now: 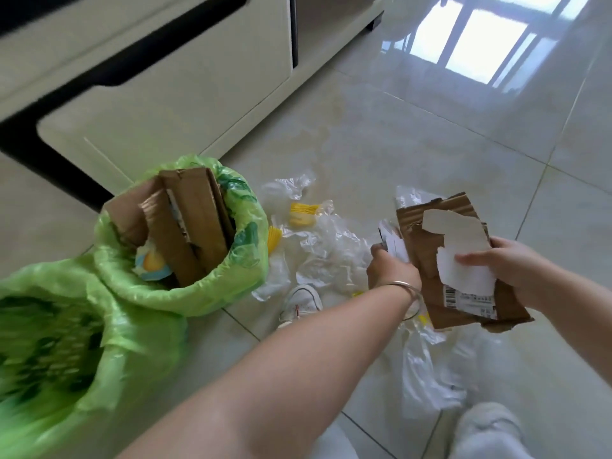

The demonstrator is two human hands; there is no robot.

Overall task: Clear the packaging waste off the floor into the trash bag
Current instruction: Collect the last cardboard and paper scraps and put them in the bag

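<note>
step: torn cardboard (460, 263) lifted | left hand (392, 271), right hand (506, 268) both clamped on it | next: carry to green trash bag (185, 286)

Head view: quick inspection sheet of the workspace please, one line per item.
Surface: glossy tiled floor, window glare top right.
Job's things: torn cardboard piece with shipping label, held by both hands; green trash bag open, folded cardboard sticking out of it.
Clutter: clear plastic wrap and yellow scraps on the floor; more clear plastic near the feet; second green bag at left.
Grippers: left hand and right hand both grip the cardboard.
Cables: nothing seen.
Surroundings: cream cabinet; white shoe.
</note>
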